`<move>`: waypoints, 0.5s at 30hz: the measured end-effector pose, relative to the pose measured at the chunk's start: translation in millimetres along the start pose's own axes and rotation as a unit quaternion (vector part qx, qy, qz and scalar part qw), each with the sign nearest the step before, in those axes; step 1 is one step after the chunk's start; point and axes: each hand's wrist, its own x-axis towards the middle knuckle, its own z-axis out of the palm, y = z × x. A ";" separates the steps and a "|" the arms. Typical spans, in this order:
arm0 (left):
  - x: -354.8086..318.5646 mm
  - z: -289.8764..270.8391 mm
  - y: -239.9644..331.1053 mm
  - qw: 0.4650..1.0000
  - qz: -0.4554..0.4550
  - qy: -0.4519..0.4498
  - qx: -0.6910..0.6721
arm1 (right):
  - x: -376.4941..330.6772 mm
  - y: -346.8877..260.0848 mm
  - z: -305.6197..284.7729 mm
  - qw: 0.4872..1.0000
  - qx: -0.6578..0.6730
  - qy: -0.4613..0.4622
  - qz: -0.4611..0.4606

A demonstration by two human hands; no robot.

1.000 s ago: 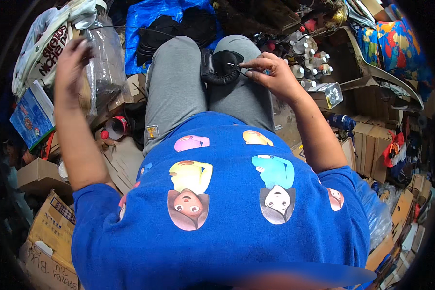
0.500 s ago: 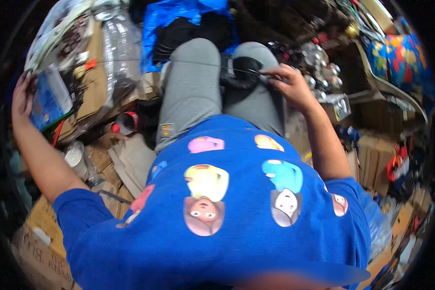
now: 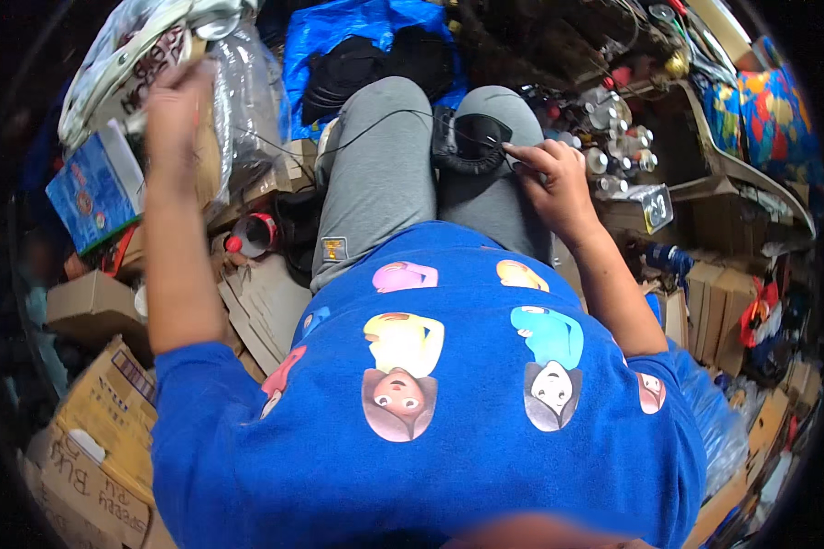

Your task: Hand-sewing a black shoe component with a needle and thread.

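I sit with grey trousers (image 3: 375,183) and a blue printed shirt filling the middle. A black padded headset-like item (image 3: 467,142) lies on my right thigh, and a thin black cable (image 3: 366,128) runs from it across my left thigh. My right hand (image 3: 558,183) rests on the thigh beside it, fingers stretched out and the fingertips at its right edge. My left hand (image 3: 176,101) is raised at the far left, blurred, against a clear plastic bag (image 3: 243,91) and just above a blue box (image 3: 92,188). Whether it grips anything is unclear.
Cardboard boxes (image 3: 110,421) and flattened card (image 3: 265,306) crowd the left floor, with a red-capped can (image 3: 252,236). A blue sheet with black cloth (image 3: 357,55) lies beyond my knees. Small metal parts (image 3: 613,146), boxes (image 3: 714,311) and a colourful cloth (image 3: 760,110) fill the right.
My left hand has left the blue box and risen toward the plastic bag. My right hand has slid to the right edge of the black item, fingers now stretched out.
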 end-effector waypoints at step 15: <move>-110.4 170.2 -4.3 0.927 0.147 -0.342 0.042 | 2.5 21.3 -0.3 0.985 0.163 -0.044 0.024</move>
